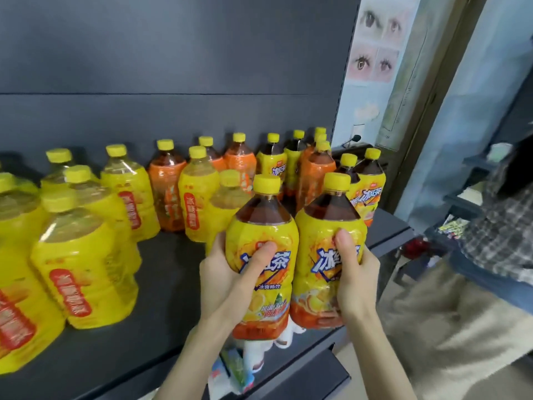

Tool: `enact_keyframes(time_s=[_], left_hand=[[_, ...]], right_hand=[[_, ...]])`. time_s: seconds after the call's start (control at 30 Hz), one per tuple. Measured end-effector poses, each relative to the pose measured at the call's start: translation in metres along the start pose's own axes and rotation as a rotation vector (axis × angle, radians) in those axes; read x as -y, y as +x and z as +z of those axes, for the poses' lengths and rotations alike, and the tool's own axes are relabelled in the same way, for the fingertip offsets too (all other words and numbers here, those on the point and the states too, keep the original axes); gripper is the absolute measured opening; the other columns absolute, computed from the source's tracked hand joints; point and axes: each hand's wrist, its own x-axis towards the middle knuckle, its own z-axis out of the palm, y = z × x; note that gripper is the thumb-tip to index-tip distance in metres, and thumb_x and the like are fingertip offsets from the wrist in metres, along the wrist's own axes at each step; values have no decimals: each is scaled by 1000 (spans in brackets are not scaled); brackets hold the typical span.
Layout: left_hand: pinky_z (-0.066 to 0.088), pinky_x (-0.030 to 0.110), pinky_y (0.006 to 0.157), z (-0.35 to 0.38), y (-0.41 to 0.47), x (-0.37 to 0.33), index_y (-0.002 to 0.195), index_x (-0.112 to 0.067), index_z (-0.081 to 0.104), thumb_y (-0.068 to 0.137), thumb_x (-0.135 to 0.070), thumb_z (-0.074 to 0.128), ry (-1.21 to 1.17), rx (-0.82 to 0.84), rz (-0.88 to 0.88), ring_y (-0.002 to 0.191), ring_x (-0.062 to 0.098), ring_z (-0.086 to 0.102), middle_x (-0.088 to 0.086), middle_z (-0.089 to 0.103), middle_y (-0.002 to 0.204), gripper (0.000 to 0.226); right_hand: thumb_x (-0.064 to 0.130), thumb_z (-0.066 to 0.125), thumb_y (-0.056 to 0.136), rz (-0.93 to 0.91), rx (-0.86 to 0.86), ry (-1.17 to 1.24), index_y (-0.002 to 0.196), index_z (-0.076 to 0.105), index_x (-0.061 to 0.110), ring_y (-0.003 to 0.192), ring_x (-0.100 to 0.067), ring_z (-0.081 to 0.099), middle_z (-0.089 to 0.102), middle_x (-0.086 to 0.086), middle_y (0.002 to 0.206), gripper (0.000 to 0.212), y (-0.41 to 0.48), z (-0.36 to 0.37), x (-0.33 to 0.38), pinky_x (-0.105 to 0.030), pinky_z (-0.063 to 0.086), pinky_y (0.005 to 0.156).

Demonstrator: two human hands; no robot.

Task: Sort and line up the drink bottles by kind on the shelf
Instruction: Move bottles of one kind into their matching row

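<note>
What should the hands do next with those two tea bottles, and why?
Probably set both down by the matching bottles at the right. The left hand grips one tea bottle, the right hand a second tea bottle; pale bottles fill the left.

Bare left hand (230, 275), bare right hand (356, 272), bare forearms (184, 359), short nails (342, 237)

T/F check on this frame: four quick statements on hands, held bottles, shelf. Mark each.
1. The left hand grips the left-hand bottle and the right hand grips the right-hand bottle. True.
2. Both held bottles have red caps. False: the caps are yellow.
3. The pale-drink bottles stand at the left of the shelf. True.
4. The orange-label bottles stand at the front edge. False: they stand toward the back.
</note>
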Motion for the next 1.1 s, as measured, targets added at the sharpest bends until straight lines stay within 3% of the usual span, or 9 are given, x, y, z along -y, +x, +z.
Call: enact_keyframes(time_s=[0.07, 0.2, 0.27, 0.43, 0.63, 0.87, 1.1], left_hand=[[53, 18, 76, 30, 6, 7, 102, -35, 60, 58, -64, 67, 11, -32, 13, 90, -1, 66, -24, 69, 96, 53], [51, 12, 65, 96, 13, 19, 99, -30, 59, 55, -63, 66, -7, -106, -33, 81, 0, 68, -23, 70, 87, 56], [51, 11, 64, 127, 17, 25, 96, -30, 58, 54, -64, 66, 18, -154, -43, 79, -2, 67, -24, 70, 83, 54], [52, 11, 65, 171, 28, 42, 96, -34, 55, 52, -67, 64, 93, -251, -72, 78, -6, 65, -19, 67, 85, 56], [56, 31, 77, 198, 45, 66, 114, -21, 55, 53, -67, 67, 131, -332, -72, 83, -1, 66, -14, 68, 94, 77], [50, 10, 72, 221, 57, 81, 123, -21, 48, 55, -59, 69, 129, -421, -24, 88, -9, 62, -20, 61, 102, 80], [46, 5, 74, 244, 51, 82, 123, -33, 44, 54, -60, 69, 197, -585, 6, 92, -15, 57, -27, 56, 106, 78]], right_hand=[[66, 61, 61, 5, 18, -16, 83, 68, 9, 75, -15, 71, 75, -1, 78, 61, 26, -16, -6, -25, 55, 67], [65, 62, 66, 14, 89, -65, 85, 69, 14, 86, -24, 71, 75, -4, 86, 55, 83, -55, -16, -48, 55, 84], [65, 63, 64, 30, 115, -67, 87, 70, 14, 87, -24, 71, 75, -4, 86, 56, 110, -71, -21, -50, 54, 86], [69, 63, 61, 88, 189, -67, 90, 69, 15, 83, -20, 72, 75, -1, 85, 61, 155, -91, -37, -48, 55, 85], [65, 64, 60, 87, 204, -20, 94, 67, 15, 81, -17, 72, 75, 1, 84, 61, 186, -102, -59, -40, 57, 79], [60, 61, 58, 66, 269, 9, 106, 63, 24, 82, -9, 70, 73, 8, 88, 61, 217, -106, -83, -25, 55, 72], [60, 61, 63, -52, 376, -31, 90, 58, 34, 84, -10, 65, 67, -4, 95, 38, 242, -117, -95, -21, 52, 71]])
